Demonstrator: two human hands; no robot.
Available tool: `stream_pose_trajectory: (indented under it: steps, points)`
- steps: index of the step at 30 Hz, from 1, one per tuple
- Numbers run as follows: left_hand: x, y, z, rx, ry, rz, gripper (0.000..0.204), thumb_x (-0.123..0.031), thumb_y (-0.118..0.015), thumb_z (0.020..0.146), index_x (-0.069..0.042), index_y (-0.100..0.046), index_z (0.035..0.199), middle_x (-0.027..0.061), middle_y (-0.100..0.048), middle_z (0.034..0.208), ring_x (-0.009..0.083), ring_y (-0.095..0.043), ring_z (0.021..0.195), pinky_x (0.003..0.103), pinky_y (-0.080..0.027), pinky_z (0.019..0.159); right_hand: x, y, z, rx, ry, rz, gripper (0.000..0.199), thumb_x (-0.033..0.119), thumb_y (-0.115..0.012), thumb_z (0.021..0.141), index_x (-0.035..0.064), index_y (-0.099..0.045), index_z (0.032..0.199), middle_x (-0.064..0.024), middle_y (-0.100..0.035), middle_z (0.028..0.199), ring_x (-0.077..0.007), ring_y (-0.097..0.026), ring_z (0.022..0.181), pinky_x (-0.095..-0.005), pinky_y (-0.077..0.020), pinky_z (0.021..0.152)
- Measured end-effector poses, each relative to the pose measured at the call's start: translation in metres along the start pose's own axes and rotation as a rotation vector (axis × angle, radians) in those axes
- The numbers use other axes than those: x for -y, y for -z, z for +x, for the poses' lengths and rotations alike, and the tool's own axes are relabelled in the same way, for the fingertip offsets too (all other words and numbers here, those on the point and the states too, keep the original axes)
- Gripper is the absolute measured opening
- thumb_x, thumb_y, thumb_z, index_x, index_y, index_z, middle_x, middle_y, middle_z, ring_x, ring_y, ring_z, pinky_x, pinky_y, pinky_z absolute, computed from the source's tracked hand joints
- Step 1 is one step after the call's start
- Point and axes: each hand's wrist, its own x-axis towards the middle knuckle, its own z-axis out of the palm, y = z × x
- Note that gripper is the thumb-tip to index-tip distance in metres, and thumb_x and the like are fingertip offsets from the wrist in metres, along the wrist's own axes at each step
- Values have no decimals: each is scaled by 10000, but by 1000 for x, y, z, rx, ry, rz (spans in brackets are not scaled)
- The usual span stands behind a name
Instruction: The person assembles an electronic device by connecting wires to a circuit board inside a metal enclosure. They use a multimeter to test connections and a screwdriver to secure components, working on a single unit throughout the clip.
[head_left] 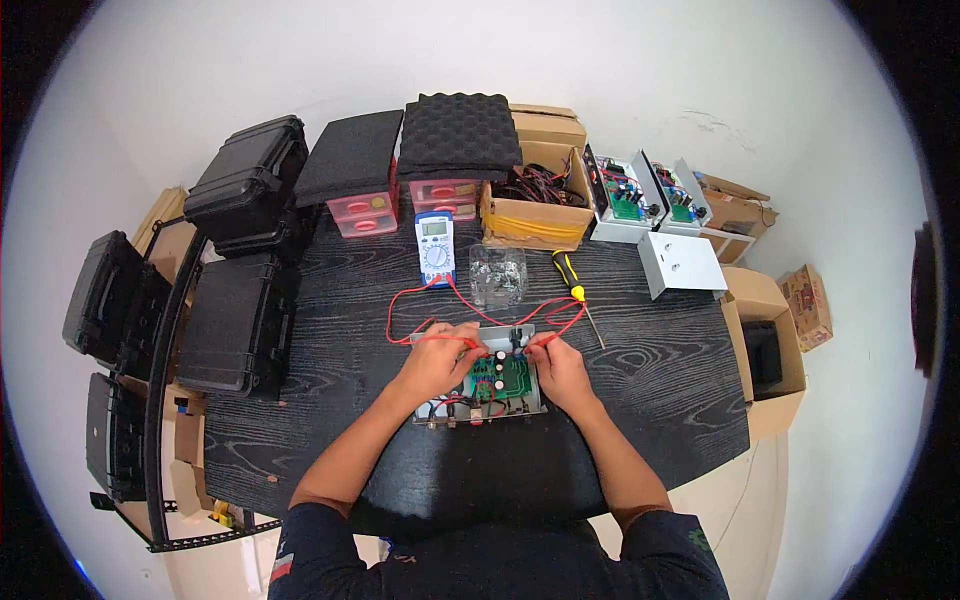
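Observation:
An open grey metal case (490, 336) lies on the table in front of me, holding a green circuit board (517, 378) with capacitors and wires. My left hand (436, 360) is closed around a red test probe (459, 340) over the board's left side. On the right, my right hand (562, 370) pinches another red test probe (546, 340) by the case's far right corner. Both tips point into the case; exact contact is too small to see. Red leads run from the probes to a blue-and-white multimeter (437, 252) beyond the case. Its display is unreadable.
A yellow-and-black screwdriver (568, 275) and a clear plastic tray (497, 275) lie beyond the case. Farther back stand a carton of cables (535, 220), red drawer boxes (362, 214) under foam, and open units (628, 200). Black hard cases (237, 325) fill the left side.

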Motion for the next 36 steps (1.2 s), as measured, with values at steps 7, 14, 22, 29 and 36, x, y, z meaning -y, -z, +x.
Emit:
stream_pose_trajectory:
  steps: [7, 14, 22, 29, 36]
  points:
    - [-3, 1, 1, 5, -4, 6, 154, -193, -735, 945, -40, -728, 951, 88, -745, 1095, 332, -695, 890, 452, -505, 902, 9, 0, 3, -6, 19, -60, 126, 116, -656, 1015, 17, -633, 1089, -224, -713, 971, -438, -718, 904, -475, -572, 746]
    - [-8, 5, 3, 84, 31, 26, 118, -168, -733, 942, -67, -747, 1003, 127, -742, 1140, 347, -697, 1021, 462, -501, 971, 16, 0, 4, -37, 58, -64, 107, 114, -665, 1010, 32, -638, 1073, -225, -711, 951, -452, -711, 885, -481, -568, 716]
    - [-10, 6, 4, 2, -62, 53, 152, -149, -766, 912, -39, -687, 982, 98, -725, 1071, 342, -700, 894, 458, -513, 894, 13, -2, 3, -44, 62, -68, 104, 109, -659, 1009, 29, -631, 1070, -216, -716, 954, -442, -715, 885, -480, -569, 727]
    - [-10, 7, 4, 93, 31, 25, 108, -164, -726, 944, -82, -748, 1011, 111, -729, 1170, 352, -693, 972, 454, -504, 967, 14, -2, 3, -35, 61, -86, 103, 120, -650, 1014, 31, -628, 1060, -211, -717, 951, -442, -714, 886, -485, -568, 732]
    - [-5, 1, 2, 31, -11, 34, 116, -164, -720, 955, -63, -736, 1010, 91, -726, 1090, 337, -692, 920, 443, -505, 934, 11, -3, 3, -28, 78, -103, 110, 140, -628, 1032, 38, -629, 1073, -215, -717, 967, -451, -708, 900, -493, -567, 738]
